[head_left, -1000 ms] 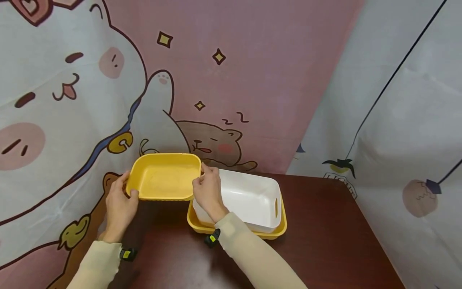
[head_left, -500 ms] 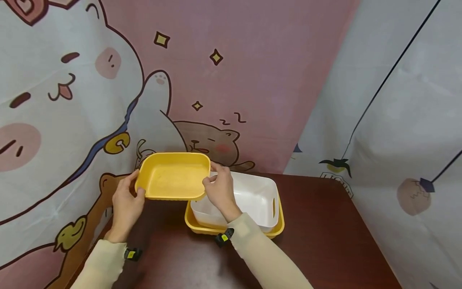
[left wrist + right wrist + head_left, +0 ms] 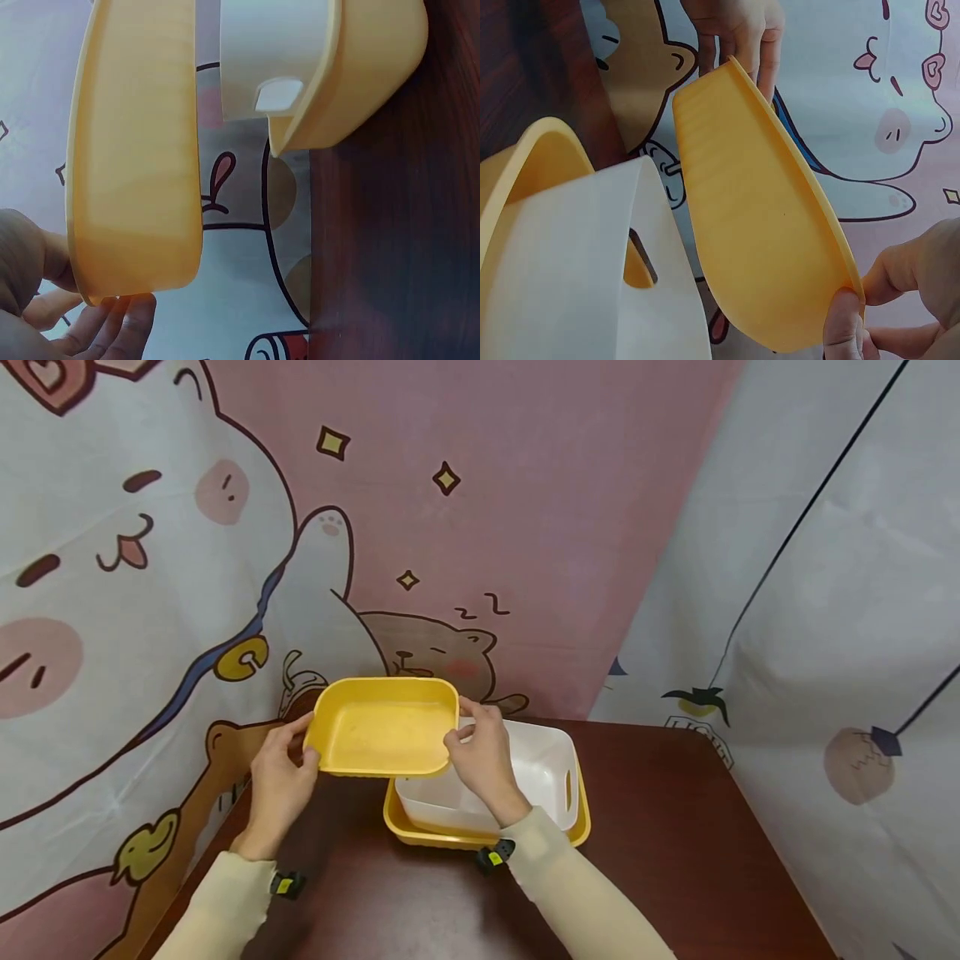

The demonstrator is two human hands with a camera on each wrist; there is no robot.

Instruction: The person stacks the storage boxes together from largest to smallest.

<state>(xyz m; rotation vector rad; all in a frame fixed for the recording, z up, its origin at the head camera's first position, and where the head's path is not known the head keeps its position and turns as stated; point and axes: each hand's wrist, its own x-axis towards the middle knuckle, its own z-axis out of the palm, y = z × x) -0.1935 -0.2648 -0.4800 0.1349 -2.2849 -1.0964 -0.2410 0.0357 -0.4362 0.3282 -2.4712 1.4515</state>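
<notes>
Both hands hold a small yellow plastic storage bin [image 3: 384, 727] by its two ends, up off the table and tilted so its inside faces the head camera. My left hand [image 3: 281, 781] grips the left end, with the thumb at the near corner. At the right end, my right hand [image 3: 487, 764] pinches the rim between thumb and fingers. Below and to the right, a white bin [image 3: 538, 768] with a handle slot sits inside a larger yellow bin [image 3: 420, 837]. The small bin and right forearm partly hide these two.
The nested bins stand on a dark reddish-brown table [image 3: 667, 827], near its back edge. A cartoon-printed cloth [image 3: 555, 527] hangs behind and on the left. Another pale cloth [image 3: 825, 610] covers the right side.
Both hands have carried the small yellow bin to the right, so it now hangs partly over the white bin. The nested bins have stayed in place; the head view has turned slightly.
</notes>
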